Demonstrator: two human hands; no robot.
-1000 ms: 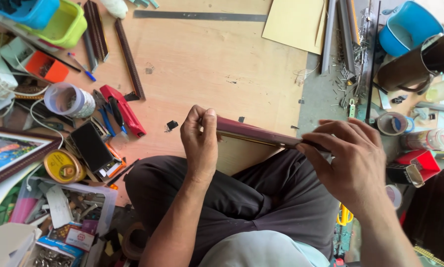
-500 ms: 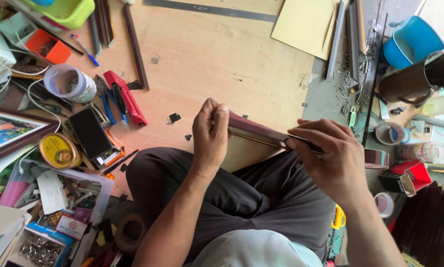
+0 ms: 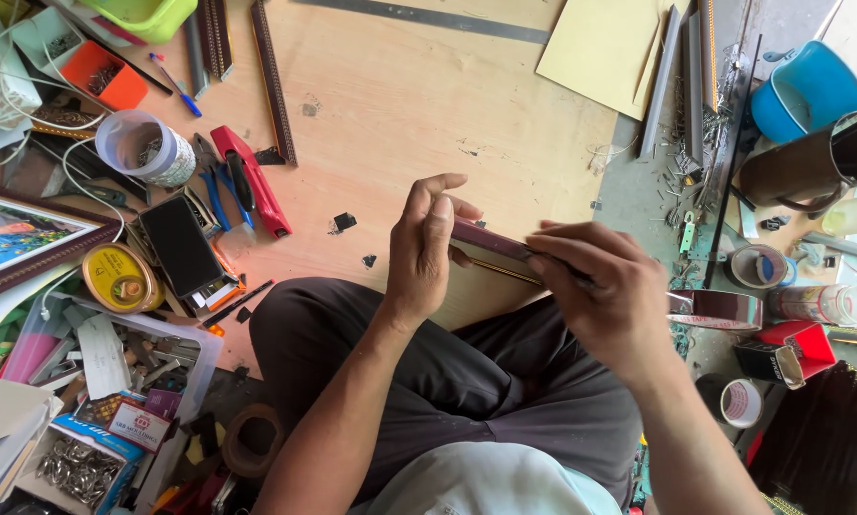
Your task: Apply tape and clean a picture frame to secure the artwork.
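We are sitting on the floor with our legs crossed, and we are holding a long, thin strip of dark red frame wood (image 3: 490, 240) over our lap. Our left hand (image 3: 423, 253) is closed around the left end of the strip, with the thumb on the near side and the fingers on the far side. Our right hand (image 3: 605, 291) is closed over the strip more to the right, and it is hiding that part. We cannot tell if the right hand is also pinching some small tool. The two hands are near each other but not touching.

We are judging that we are fixing or checking this strip. To do it well, we are keeping the left hand tight so the strip is not wobbling. We are keeping the strip flat and level, not tipped. We are going slowly with the right hand, because the strip is thin and could bend or get scratched.

The wooden board (image 3: 419, 114) is lying on the floor just past our knees. On the left we are seeing a red stapler (image 3: 252, 181), blue pliers (image 3: 216, 195), a black phone (image 3: 180, 246), a round yellow tin (image 3: 116, 277) and a plastic cup (image 3: 145, 146). On the right a blue tub (image 3: 805, 91) and rolls of tape (image 3: 760, 265) are sitting.
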